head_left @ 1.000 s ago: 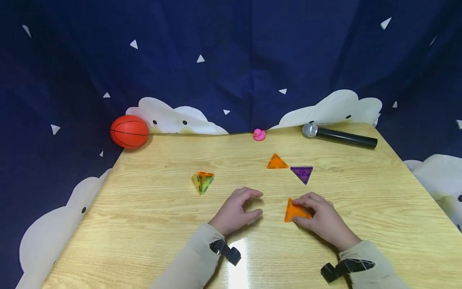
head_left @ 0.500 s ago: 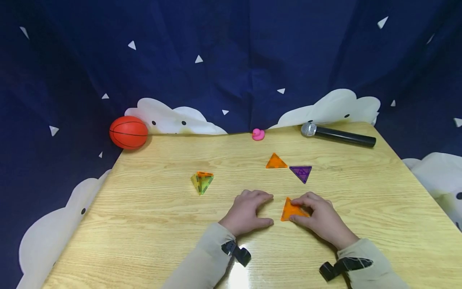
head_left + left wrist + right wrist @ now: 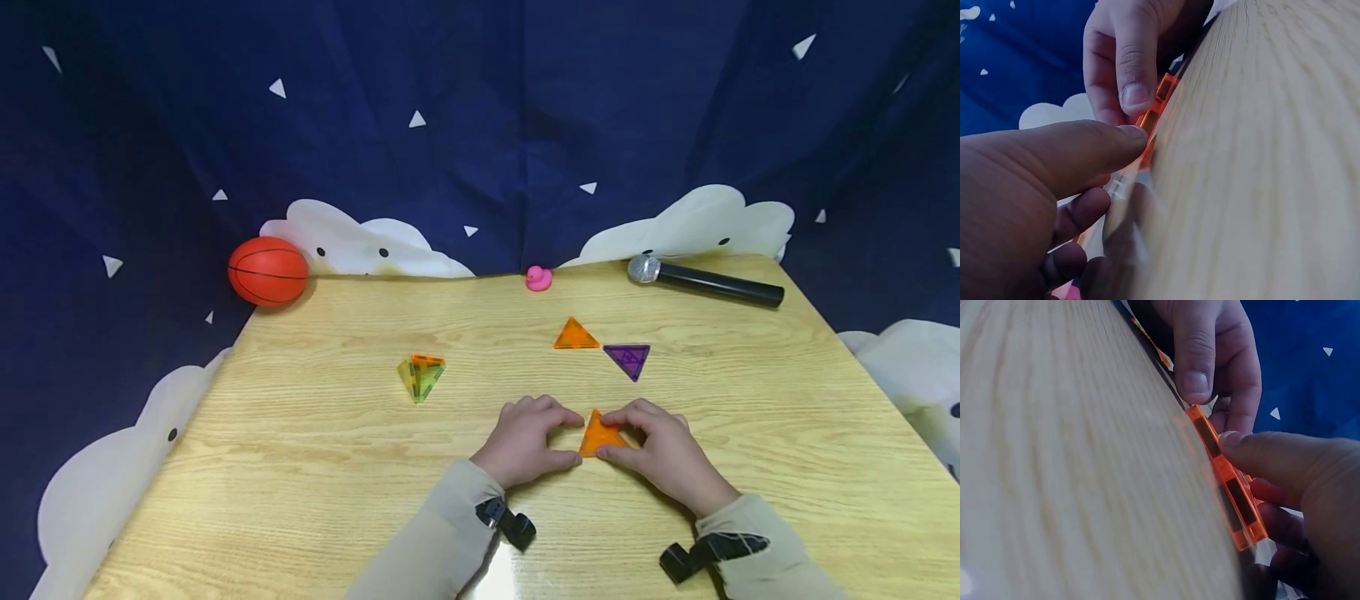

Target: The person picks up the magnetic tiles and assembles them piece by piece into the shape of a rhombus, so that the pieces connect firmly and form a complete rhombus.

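Glare whitens the near tabletop (image 3: 337,442); wrist views look dimmer.

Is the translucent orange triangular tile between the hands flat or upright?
Flat: the tile shows its face from above; its edge runs along the wooden tabletop.

A dark blue cloth (image 3: 465,50) hangs in soft folds behind the bench (image 3: 315,483) and along both its sides, scattered with small white triangles (image 3: 417,120). White clouds (image 3: 693,227) with dark dots (image 3: 723,242) run along its lower part, some at the bench's far edge. The bench shows pale wood grain, with bright glare (image 3: 498,578) on its near part.
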`<state>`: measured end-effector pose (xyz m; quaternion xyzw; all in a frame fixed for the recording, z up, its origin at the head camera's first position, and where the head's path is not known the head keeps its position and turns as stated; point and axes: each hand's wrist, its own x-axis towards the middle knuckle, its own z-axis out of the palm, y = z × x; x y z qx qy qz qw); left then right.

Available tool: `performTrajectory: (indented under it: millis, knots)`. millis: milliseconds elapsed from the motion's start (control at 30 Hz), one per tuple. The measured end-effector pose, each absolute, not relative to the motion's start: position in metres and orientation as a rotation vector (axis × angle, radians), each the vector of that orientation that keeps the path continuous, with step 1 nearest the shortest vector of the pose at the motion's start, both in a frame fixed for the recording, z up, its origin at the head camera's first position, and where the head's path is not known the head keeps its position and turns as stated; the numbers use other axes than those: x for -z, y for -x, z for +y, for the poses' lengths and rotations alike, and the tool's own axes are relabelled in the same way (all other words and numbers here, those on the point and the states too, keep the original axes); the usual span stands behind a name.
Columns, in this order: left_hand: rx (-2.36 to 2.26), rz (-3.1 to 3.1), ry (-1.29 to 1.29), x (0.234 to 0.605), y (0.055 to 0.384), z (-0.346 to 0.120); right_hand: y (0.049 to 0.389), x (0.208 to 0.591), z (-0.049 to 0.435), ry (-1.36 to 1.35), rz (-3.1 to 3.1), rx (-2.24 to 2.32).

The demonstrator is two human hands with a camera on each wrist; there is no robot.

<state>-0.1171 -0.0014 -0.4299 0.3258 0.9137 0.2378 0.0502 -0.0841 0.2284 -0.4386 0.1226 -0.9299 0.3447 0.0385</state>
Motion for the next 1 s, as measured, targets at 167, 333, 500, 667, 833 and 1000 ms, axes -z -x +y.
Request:
performTrajectory:
  millis: [167,333,500,667,833,1000]
  knots:
    - [-0.73,2.795,-0.985,0.431,0.118,0.002,0.087,0.441,0.226,-0.394,-2.836,-1.065]
    - [-0.751,2.813,-0.966,0.432,0.119,0.004,0.091,0.443,0.223,-0.396,-2.833,-1.07]
    - [-0.782,2.816,-0.949,0.432,0.12,0.005,0.095,0.442,0.224,-0.378,-2.777,-1.105]
    - [-0.805,2.813,-0.941,0.43,0.12,0.006,0.106,0.444,0.233,-0.262,-2.59,-1.155]
    - [-0.802,2.812,-0.943,0.431,0.119,0.006,0.126,0.445,0.247,-0.135,-2.418,-1.145]
    - [-0.8,2.816,-0.933,0.432,0.119,0.005,0.145,0.441,0.256,-0.096,-2.439,-1.188]
